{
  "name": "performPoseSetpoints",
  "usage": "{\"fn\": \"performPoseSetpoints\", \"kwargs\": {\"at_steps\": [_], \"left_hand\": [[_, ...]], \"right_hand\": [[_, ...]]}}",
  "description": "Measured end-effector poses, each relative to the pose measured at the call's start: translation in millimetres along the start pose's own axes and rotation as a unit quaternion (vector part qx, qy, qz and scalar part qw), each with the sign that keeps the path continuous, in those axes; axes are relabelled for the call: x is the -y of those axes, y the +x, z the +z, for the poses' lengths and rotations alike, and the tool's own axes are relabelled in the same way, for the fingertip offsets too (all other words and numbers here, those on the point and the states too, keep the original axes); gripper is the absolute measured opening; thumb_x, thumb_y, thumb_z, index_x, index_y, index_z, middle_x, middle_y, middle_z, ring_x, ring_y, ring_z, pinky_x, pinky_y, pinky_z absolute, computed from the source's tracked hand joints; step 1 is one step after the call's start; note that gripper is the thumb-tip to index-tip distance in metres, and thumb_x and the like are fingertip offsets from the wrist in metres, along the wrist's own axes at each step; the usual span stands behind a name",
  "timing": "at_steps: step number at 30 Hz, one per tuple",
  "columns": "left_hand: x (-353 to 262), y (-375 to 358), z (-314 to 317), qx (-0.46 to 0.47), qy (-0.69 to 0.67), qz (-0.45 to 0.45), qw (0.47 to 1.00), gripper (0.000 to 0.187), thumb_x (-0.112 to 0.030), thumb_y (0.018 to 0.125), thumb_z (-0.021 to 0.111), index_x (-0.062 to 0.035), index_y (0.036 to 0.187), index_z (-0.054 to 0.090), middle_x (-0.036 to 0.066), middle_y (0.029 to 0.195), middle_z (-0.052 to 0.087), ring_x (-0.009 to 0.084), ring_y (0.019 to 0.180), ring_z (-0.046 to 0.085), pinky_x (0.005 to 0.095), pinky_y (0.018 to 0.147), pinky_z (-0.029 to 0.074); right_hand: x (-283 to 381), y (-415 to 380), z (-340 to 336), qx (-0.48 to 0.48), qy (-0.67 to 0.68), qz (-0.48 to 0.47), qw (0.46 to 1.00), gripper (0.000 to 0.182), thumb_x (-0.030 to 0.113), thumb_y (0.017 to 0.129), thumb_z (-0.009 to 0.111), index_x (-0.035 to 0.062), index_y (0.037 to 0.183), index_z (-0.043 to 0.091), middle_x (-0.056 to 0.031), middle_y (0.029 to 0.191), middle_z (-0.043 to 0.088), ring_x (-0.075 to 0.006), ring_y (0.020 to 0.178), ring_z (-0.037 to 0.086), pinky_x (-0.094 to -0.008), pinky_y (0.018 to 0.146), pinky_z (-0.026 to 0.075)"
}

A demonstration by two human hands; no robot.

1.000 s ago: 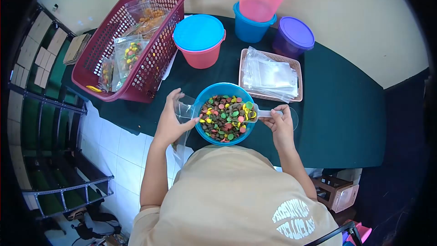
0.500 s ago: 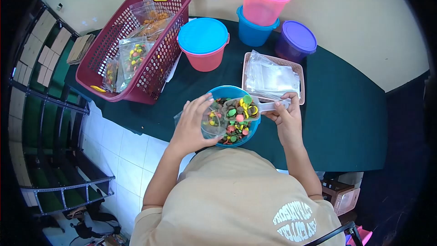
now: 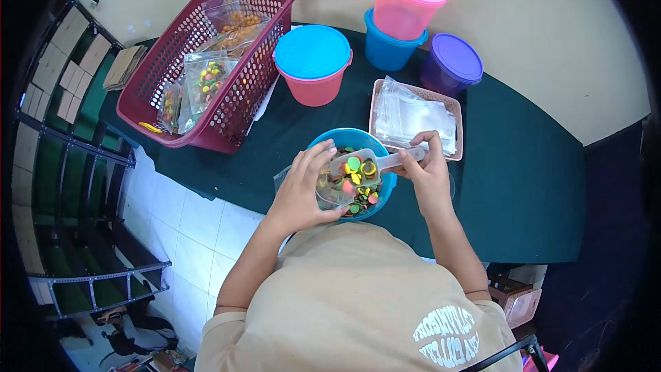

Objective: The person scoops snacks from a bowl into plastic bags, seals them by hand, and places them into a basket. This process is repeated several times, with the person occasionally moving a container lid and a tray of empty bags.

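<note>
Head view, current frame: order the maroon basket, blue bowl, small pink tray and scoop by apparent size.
1. Maroon basket, clearly largest
2. Blue bowl and small pink tray: too alike to rank, both partly covered
3. Scoop, smallest

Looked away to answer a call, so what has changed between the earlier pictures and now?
The left hand moved rightward over the bowl, bringing the clear bag with it. The right hand lifted the loaded scoop and brought it leftward to the bag's mouth. Neither hand let go. The basket, pink tub and tray stayed put.
</note>
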State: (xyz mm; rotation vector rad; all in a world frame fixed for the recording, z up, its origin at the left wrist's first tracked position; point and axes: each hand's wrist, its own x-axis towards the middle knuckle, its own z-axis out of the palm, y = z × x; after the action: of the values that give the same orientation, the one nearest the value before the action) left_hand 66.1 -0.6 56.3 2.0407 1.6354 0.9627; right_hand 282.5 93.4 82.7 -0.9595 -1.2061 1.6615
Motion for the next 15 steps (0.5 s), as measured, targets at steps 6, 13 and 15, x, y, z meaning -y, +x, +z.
{"fn": "performPoseSetpoints", "kwargs": {"at_steps": [6,13,15], "left_hand": [[9.6,15.1,-7.4,-0.012,-0.14,0.023,0.99,0.108,-0.027,0.055,0.086,-0.0132,0.141,0.021,0.019,0.139,0.039,0.0329,0.127,0.042,0.0443,0.107,0.034],[26.2,45.2,-51.0,0.107,-0.618,-0.015,0.778,0.119,-0.044,0.053,0.082,-0.0088,0.144,0.013,0.023,0.129,0.047,0.034,0.12,0.05,0.0456,0.099,0.042],[19.2,46.1,-49.3,0.153,-0.694,-0.008,0.704,0.118,-0.046,0.055,0.08,-0.009,0.144,0.013,0.022,0.128,0.047,0.0347,0.116,0.053,0.0452,0.097,0.045]], "right_hand": [[48.9,-0.7,28.6,0.089,-0.247,-0.136,0.955,0.021,0.004,0.088,0.06,0.0044,0.103,0.045,-0.0121,0.085,0.063,-0.0199,0.078,0.067,-0.0323,0.066,0.053],[122.4,11.4,64.6,0.244,-0.417,-0.442,0.756,0.022,0.001,0.075,0.069,0.0028,0.092,0.055,-0.0081,0.087,0.061,-0.0304,0.085,0.059,-0.0387,0.077,0.048],[125.6,22.6,72.0,0.28,-0.395,-0.422,0.766,0.021,0.005,0.078,0.067,0.0047,0.094,0.054,-0.0097,0.088,0.059,-0.0306,0.087,0.057,-0.0398,0.076,0.045]]}}
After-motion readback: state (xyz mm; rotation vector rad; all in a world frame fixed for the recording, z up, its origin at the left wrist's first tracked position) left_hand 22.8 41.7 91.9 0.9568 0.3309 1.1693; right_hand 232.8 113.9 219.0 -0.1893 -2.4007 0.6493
